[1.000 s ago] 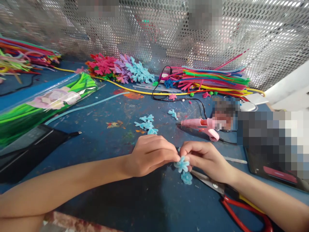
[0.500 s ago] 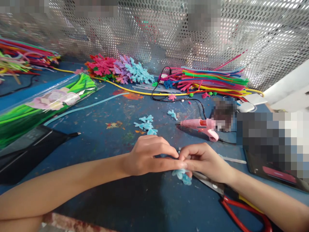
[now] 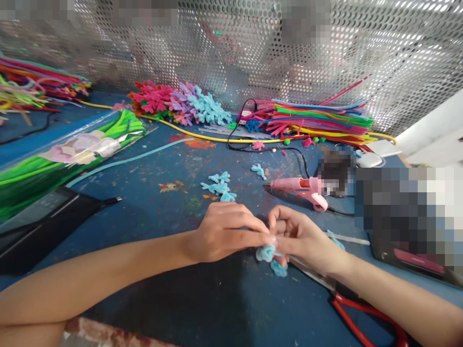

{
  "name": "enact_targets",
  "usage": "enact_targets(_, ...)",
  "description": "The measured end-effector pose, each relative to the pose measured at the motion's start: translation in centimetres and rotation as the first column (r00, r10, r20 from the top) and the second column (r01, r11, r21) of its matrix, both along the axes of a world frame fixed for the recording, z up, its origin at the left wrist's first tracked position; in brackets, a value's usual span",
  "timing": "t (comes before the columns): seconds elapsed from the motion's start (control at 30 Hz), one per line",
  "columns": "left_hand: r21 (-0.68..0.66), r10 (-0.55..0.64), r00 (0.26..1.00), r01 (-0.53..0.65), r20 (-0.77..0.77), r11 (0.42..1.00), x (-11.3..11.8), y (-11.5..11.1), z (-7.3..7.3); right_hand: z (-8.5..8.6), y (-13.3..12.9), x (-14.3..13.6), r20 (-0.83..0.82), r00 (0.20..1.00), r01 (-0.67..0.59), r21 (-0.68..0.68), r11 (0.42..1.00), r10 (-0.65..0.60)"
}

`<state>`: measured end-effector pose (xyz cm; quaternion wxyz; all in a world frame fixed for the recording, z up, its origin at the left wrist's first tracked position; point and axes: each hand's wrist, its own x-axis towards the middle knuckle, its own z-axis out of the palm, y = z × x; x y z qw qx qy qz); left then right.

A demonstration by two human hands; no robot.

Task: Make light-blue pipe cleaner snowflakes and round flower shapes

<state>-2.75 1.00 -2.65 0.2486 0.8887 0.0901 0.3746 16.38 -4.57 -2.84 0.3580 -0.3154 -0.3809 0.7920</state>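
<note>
My left hand and my right hand meet fingertip to fingertip low in the middle of the view. Both are closed on a light-blue pipe cleaner piece, a fuzzy looped shape that hangs just under the fingers; its upper part is hidden by them. A second blue looped part shows below the right fingertips; whether it is joined to the first I cannot tell. Red-handled scissors lie partly beneath my right wrist. Beyond the hands rest several small blue pipe cleaner sprigs and a single sprig.
A pink glue gun lies behind my right hand, its black cord running back. Bundles of coloured pipe cleaners and a pile of finished sprigs line the perforated metal screen. At left are a bag of green pipe cleaners and a black case.
The blue piece has turned and shifted slightly left under my fingers, its loops now facing me. My right fingers have lifted and spread a little; the left hand stays nearly in place.
</note>
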Motion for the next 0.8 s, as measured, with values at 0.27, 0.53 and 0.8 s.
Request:
enact_targets(0.27, -0.689, 0.25, 0.968, -0.19, -0.014, 0.699, 1.2, 0.0, 0.7, 0.1, 0.3, -0.3, 0.001, 0.981, 0.193, -0.032, 0.981, -0.193)
enact_targets(0.53, -0.979, 0.147, 0.989, -0.049, -0.02, 0.199, 1.4, 1.9, -0.3, -0.2, 0.8, 0.3, 0.024, 0.952, 0.305, -0.025, 0.952, -0.305)
enact_targets(0.8, -0.614, 0.204, 0.948, -0.314, -0.244, 0.724, 1.4, 1.9, -0.3, -0.2, 0.9, 0.6, 0.062, 0.923, 0.38, 0.009, 0.925, -0.379)
